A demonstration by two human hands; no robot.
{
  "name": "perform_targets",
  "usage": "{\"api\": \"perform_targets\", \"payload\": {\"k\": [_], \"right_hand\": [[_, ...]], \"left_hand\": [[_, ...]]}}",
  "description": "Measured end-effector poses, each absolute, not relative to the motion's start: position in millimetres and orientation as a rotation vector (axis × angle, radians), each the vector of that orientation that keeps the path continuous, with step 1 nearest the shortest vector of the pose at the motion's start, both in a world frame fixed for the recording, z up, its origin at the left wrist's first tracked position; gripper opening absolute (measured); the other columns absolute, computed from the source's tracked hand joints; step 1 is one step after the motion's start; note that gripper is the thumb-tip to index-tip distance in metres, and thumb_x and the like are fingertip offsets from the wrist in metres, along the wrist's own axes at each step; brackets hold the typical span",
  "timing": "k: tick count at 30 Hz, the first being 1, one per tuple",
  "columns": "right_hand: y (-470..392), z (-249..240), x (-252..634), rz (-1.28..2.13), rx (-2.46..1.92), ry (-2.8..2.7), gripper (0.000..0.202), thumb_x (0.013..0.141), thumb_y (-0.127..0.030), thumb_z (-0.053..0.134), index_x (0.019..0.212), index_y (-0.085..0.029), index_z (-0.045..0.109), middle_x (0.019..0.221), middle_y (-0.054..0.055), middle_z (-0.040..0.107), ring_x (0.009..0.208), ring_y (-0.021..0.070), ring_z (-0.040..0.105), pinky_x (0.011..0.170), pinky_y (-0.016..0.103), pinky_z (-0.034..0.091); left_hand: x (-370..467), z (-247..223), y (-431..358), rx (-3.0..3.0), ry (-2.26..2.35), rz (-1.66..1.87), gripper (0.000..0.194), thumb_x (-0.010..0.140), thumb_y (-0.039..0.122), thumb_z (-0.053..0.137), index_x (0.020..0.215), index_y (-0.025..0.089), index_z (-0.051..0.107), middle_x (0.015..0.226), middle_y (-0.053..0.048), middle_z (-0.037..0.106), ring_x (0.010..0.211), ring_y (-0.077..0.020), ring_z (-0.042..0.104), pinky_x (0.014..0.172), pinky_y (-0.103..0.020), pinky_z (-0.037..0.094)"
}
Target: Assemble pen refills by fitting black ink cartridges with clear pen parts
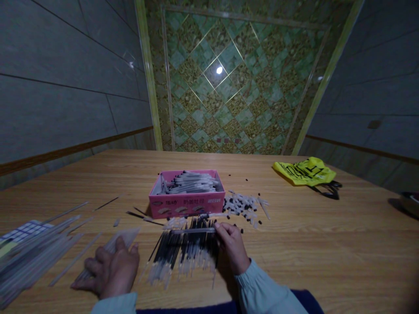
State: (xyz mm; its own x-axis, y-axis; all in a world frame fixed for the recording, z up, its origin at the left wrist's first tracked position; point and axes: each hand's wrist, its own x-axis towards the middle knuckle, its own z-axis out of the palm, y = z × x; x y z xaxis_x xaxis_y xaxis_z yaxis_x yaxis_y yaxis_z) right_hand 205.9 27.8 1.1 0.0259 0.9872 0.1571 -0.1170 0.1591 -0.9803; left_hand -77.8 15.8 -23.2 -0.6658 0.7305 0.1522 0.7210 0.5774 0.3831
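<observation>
Near the front edge of the table, my right hand [231,244] pinches one end of a clear pen barrel [193,230], held level over a spread of dark pen refills [183,246]. The refills lie side by side with pale ends toward me. My left hand [113,268] lies palm down with fingers apart on a translucent plastic piece [126,239], whose exact kind is blurred. Left of it lies a heap of long clear tubes [39,257]. Behind the refills stands a pink box [186,207] full of pens [193,181].
Small white and black pen parts [244,204] are scattered right of the box. A yellow bag [307,171] with black straps lies at the back right. A checkered item [28,231] sits at far left. A dark object [410,203] stands at the right edge.
</observation>
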Motion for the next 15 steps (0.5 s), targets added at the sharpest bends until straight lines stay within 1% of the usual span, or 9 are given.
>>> {"api": "perform_targets", "payload": {"k": [2, 3, 5, 7, 9, 12, 15], "right_hand": [[29, 1, 206, 1.138, -1.019, -1.174, 0.045, 0.08, -0.047, 0.058, 0.05, -0.018, 0.04, 0.043, -0.006, 0.035, 0.041, 0.0069, 0.029, 0.042, 0.022, 0.018], [29, 1, 206, 1.135, -1.02, -1.171, 0.045, 0.079, -0.047, 0.058, 0.05, -0.018, 0.04, 0.043, -0.006, 0.035, 0.041, 0.0068, 0.029, 0.042, 0.022, 0.018], [29, 1, 206, 1.128, -1.016, -1.155, 0.045, 0.078, -0.046, 0.059, 0.05, -0.018, 0.04, 0.044, -0.006, 0.035, 0.042, 0.0067, 0.029, 0.042, 0.022, 0.018], [29, 2, 205, 1.124, -1.012, -1.129, 0.044, 0.077, -0.047, 0.06, 0.05, -0.018, 0.04, 0.044, -0.007, 0.034, 0.042, 0.0067, 0.028, 0.042, 0.022, 0.019], [30, 2, 206, 1.12, -1.014, -1.096, 0.044, 0.076, -0.047, 0.061, 0.05, -0.018, 0.04, 0.043, -0.007, 0.035, 0.041, 0.0068, 0.029, 0.042, 0.022, 0.019], [31, 2, 207, 1.105, -1.015, -1.053, 0.044, 0.076, -0.048, 0.062, 0.051, -0.017, 0.043, 0.044, -0.006, 0.037, 0.041, 0.0068, 0.03, 0.042, 0.022, 0.021], [32, 4, 209, 1.124, -1.022, -1.017, 0.041, 0.075, -0.05, 0.063, 0.055, -0.016, 0.05, 0.046, -0.005, 0.043, 0.04, 0.0069, 0.032, 0.04, 0.022, 0.022]], "left_hand": [[-71, -21, 14, 1.313, 2.834, 0.515, 0.056, 0.085, 0.044, 0.023, 0.127, 0.018, 0.049, 0.124, -0.025, 0.045, 0.116, -0.0465, 0.038, 0.087, -0.069, 0.02], [-67, -19, 12, 1.335, 2.855, 0.454, 0.054, 0.086, 0.041, 0.021, 0.126, 0.02, 0.051, 0.119, -0.023, 0.049, 0.111, -0.0435, 0.043, 0.087, -0.065, 0.024], [-58, -16, 9, 1.451, 2.823, 0.37, 0.051, 0.086, 0.036, 0.023, 0.124, 0.022, 0.054, 0.113, -0.02, 0.053, 0.105, -0.0396, 0.048, 0.085, -0.057, 0.031], [-50, -15, 5, 1.571, 2.766, 0.319, 0.047, 0.086, 0.031, 0.028, 0.122, 0.023, 0.057, 0.112, -0.017, 0.056, 0.1, -0.0349, 0.051, 0.08, -0.047, 0.036], [-45, -15, 3, 1.66, 2.729, 0.327, 0.045, 0.085, 0.027, 0.032, 0.122, 0.023, 0.057, 0.112, -0.015, 0.057, 0.098, -0.0316, 0.052, 0.075, -0.041, 0.039], [-40, -15, 1, 1.705, 2.726, 0.421, 0.042, 0.084, 0.025, 0.035, 0.119, 0.024, 0.059, 0.111, -0.013, 0.059, 0.098, -0.0301, 0.051, 0.072, -0.038, 0.039], [-39, -13, 1, 1.697, 2.733, 0.477, 0.037, 0.082, 0.026, 0.04, 0.111, 0.022, 0.063, 0.11, -0.013, 0.059, 0.097, -0.0304, 0.051, 0.072, -0.038, 0.04]]}}
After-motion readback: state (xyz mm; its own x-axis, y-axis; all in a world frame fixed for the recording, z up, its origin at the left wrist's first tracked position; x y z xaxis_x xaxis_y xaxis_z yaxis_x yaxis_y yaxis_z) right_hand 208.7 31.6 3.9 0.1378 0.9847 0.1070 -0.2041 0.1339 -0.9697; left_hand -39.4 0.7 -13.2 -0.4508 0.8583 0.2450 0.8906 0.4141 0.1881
